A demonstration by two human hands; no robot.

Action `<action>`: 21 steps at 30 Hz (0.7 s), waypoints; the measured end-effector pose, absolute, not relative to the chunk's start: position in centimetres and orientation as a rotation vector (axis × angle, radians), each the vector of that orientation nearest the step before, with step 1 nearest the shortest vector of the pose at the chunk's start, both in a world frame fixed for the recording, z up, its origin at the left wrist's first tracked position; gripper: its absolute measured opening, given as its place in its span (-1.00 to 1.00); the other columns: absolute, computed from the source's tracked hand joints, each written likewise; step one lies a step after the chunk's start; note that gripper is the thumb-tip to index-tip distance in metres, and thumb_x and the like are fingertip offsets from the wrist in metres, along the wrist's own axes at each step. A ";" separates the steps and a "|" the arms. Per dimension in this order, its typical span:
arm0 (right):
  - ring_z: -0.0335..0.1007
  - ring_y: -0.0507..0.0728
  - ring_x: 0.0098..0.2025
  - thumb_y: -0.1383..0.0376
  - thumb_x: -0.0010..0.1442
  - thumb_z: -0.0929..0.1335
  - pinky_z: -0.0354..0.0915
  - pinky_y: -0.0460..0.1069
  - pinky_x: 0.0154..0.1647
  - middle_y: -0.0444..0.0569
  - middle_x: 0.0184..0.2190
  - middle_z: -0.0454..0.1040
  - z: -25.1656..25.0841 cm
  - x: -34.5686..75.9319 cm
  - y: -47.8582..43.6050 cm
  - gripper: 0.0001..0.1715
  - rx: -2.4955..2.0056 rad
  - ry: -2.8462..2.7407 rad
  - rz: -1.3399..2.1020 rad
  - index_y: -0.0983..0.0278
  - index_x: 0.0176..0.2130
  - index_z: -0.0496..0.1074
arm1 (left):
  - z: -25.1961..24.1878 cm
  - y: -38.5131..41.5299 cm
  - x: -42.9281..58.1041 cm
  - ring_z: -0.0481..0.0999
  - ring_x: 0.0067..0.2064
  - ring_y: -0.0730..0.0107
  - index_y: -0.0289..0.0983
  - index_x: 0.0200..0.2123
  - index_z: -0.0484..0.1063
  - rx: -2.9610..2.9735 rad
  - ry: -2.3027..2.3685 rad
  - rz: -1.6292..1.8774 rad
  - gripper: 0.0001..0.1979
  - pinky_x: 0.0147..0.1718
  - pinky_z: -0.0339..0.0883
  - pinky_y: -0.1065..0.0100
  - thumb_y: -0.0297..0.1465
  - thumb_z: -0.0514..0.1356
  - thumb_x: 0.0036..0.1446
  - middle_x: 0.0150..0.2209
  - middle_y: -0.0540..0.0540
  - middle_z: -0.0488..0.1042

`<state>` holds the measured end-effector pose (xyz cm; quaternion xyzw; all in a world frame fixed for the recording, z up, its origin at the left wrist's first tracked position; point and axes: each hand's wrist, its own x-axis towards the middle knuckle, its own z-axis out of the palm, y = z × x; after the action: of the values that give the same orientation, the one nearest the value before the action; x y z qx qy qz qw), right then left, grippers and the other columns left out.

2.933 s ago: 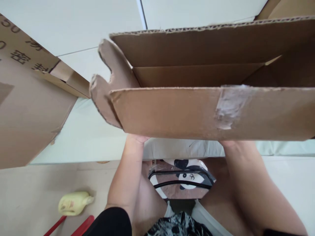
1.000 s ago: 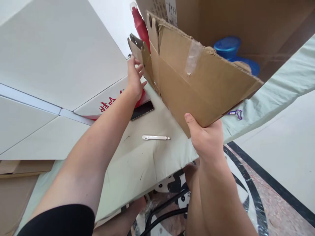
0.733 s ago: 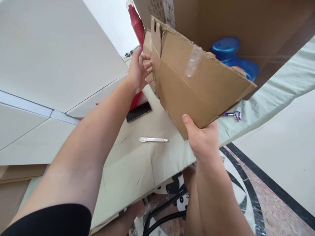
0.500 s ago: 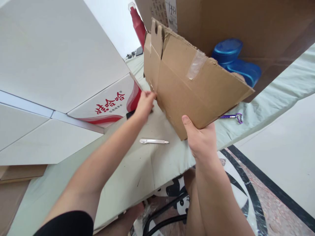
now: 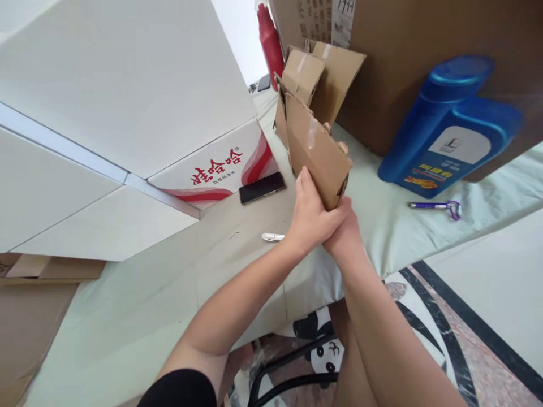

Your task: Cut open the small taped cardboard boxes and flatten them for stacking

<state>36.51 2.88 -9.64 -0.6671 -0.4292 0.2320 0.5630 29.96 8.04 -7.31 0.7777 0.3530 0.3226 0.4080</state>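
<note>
A brown cardboard box with raised flaps and strips of clear tape is tilted above the cloth-covered table. My left hand is closed round its near end, fingers lying on the side. Close against it, my right hand grips the box's lower near corner; most of its fingers are hidden. Below the left wrist lies a white utility knife, partly covered by my forearm. A black phone rests just left of the box.
White cartons with red print stand at left. To the right are a blue jug and a purple-handled peeler. Behind rise a red bottle and a large brown carton. Table edge runs along the right front.
My left hand has moved right, from the box's left edge to its near end beside my right hand. The box has turned, showing its flaps, and the jug and phone are now uncovered.
</note>
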 end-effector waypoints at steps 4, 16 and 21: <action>0.49 0.47 0.06 0.24 0.10 0.32 0.42 0.37 0.06 0.27 -0.03 0.55 -10.1 35.3 2.5 -0.39 -1.716 -1.035 0.614 0.34 0.14 0.43 | -8.4 11.1 30.8 -0.13 0.56 -0.01 -0.25 0.44 -0.16 1.989 0.960 0.932 -0.17 0.51 -0.21 -0.02 -0.45 0.15 0.18 0.49 -0.35 -0.09; 0.47 0.32 0.12 0.20 0.20 0.29 0.38 0.31 0.18 0.22 0.15 0.46 -9.7 34.9 1.8 -0.35 -1.766 -1.040 0.798 0.26 0.25 0.35 | -7.7 20.9 33.9 0.16 0.44 -0.33 -0.13 0.33 0.18 1.898 1.131 1.001 -0.38 0.43 -0.18 -0.24 -0.46 0.26 0.24 0.29 -0.28 0.17; 0.49 0.26 0.08 0.19 0.21 0.30 0.40 0.28 0.17 0.19 0.14 0.46 -9.2 35.1 2.0 -0.37 -1.726 -0.962 0.905 0.24 0.25 0.35 | -6.8 22.8 33.2 0.17 0.41 -0.36 -0.03 0.28 0.28 1.871 1.202 1.046 -0.40 0.43 -0.18 -0.28 -0.54 0.24 0.20 0.17 -0.23 0.24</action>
<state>35.08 1.96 -9.16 -0.7029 -0.3919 0.3687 0.4653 33.17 22.78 -6.81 0.7172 0.4609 0.4010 0.3353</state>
